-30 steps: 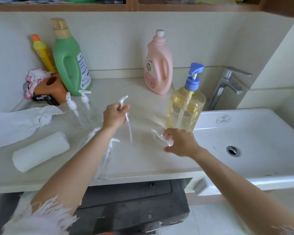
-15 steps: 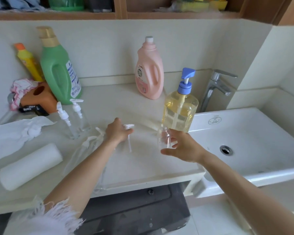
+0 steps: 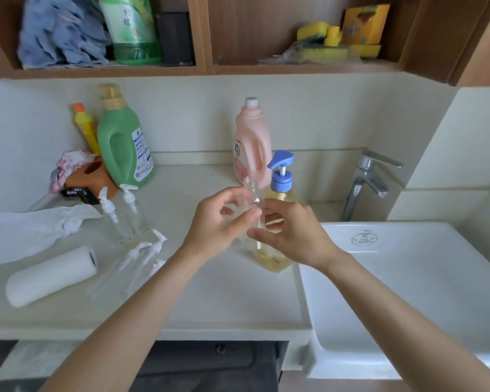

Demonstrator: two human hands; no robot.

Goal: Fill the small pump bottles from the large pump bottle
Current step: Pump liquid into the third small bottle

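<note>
At frame centre, both hands — left hand (image 3: 215,224) and right hand (image 3: 292,233) — pinch an uncapped small clear bottle (image 3: 251,193), held upright in front of the large pump bottle (image 3: 280,193) on the counter (image 3: 210,301).

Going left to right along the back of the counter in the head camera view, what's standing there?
Yellow bottle with orange cap → green jug → pink jug → large pump bottle → faucet.
</note>
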